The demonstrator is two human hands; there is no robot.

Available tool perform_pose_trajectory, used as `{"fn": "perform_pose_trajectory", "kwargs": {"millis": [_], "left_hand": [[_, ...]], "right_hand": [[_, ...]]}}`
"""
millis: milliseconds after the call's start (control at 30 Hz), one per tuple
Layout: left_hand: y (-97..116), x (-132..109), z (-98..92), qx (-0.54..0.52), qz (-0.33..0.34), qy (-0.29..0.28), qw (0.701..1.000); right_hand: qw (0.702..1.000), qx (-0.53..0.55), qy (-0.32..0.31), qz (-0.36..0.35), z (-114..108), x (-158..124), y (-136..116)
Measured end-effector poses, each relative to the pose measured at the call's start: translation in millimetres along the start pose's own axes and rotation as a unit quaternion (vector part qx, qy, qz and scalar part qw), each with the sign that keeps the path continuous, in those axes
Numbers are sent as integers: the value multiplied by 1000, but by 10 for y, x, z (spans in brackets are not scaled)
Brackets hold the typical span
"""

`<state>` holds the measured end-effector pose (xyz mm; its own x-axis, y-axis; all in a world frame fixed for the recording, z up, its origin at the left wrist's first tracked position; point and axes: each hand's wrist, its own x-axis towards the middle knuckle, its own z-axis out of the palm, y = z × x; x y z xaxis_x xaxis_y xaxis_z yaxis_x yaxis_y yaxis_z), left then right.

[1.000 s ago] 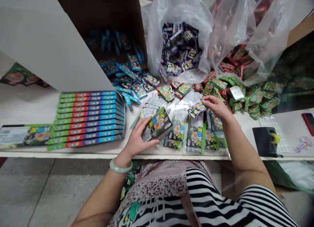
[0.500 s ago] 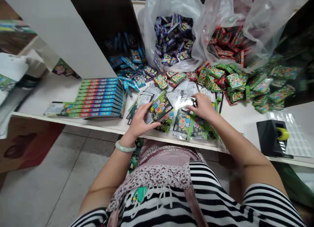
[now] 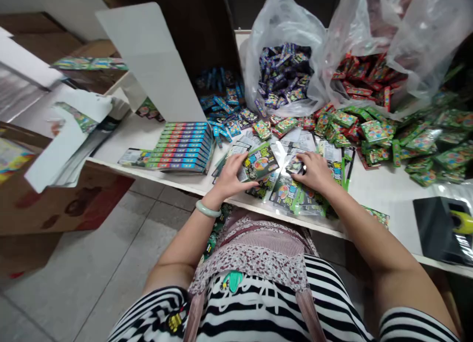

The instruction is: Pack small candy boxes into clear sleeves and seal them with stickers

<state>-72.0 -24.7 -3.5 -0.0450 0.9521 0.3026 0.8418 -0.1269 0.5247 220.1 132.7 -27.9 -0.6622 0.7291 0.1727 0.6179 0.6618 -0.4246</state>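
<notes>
My left hand [image 3: 233, 178], with a pale green bangle at its wrist, grips a flat black printed packet [image 3: 262, 160] with a green edge, thumb below and fingers at its upper left. My right hand [image 3: 317, 173] curls its fingers around a small dark shiny packet [image 3: 294, 165], partly hidden by the fingers. Beneath both hands, overlapping clear-fronted printed packets [image 3: 286, 191] lie spread along the table's front edge. Some packets are turned over and show pale printed backs.
An upright-lidded display box [image 3: 181, 145] holds a row of colourful small boxes at left. Behind are blue packets [image 3: 223, 105], a bag of purple packets [image 3: 284, 78], a bag of red packets [image 3: 369, 78] and loose green ones [image 3: 375, 131]. A black tape dispenser [image 3: 436, 228] stands at right.
The camera view has swung left, so the table appears shifted to the right. Both hands keep nearly the same places over the packets, each still holding its packet.
</notes>
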Motion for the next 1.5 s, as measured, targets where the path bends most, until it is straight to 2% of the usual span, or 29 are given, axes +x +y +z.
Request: {"fn": "perform_pose_trajectory", "kwargs": {"millis": [67, 100, 133, 200, 300, 433, 533, 667, 733, 867, 1000, 1067, 1133, 1167, 1200, 1267, 1333, 1433, 1500], "left_hand": [[-44, -59, -34, 9, 8, 6, 1000], [-69, -88, -60, 11, 12, 9, 1000], [-94, -117, -88, 11, 17, 9, 1000], [-140, -172, -143, -1, 34, -3, 999], [-182, -239, -205, -33, 72, -31, 996], [-195, -299, -245, -56, 97, -62, 992], [-198, -315, -232, -76, 88, -79, 990], [-208, -297, -161, -97, 87, -62, 990], [-219, -296, -126, -91, 89, -37, 991], [-254, -326, -76, -63, 79, 18, 995], [-291, -363, -79, -69, 86, 48, 993], [-306, -406, -152, -75, 80, 61, 992], [-308, -475, -274, -80, 74, 59, 992], [-303, -517, -343, -86, 73, 54, 992], [-294, -559, -410, -94, 74, 51, 992], [-278, -636, -516, -106, 75, 55, 990], [-280, -700, -575, -102, 68, 75, 990], [-346, -789, -603, -78, 42, 97, 991], [-422, -858, -614, -65, 24, 104, 992]], "right_hand": [[997, 47, 63, -20, -158, -21, -45], [992, 73, 90, -48, -271, -28, -87], [988, 89, 90, -91, -394, -36, -146], [978, 95, 29, -184, -622, -44, -308], [961, 73, -83, -252, -809, -2, -581], [942, 33, -166, -291, -812, 164, -792], [936, 1, -177, -304, -768, 300, -840], [935, 16, -189, -300, -677, 406, -864], [940, 55, -167, -292, -612, 396, -887], [969, 89, -47, -226, -440, 255, -1003], [970, 145, -27, -192, -249, 259, -1077], [964, 228, 25, -137, -129, 476, -1065], [945, 309, 83, -69, 56, 846, -1088], [938, 329, 92, -50, 179, 1066, -1138], [939, 332, 74, -45, 320, 1293, -1221], [955, 292, -13, -44, 629, 1717, -1475], [968, 245, -46, -24, 919, 2048, -1775], [980, 195, -49, 2, 1193, 2317, -2042], [976, 212, -41, 26, 1235, 2351, -1991]]}}
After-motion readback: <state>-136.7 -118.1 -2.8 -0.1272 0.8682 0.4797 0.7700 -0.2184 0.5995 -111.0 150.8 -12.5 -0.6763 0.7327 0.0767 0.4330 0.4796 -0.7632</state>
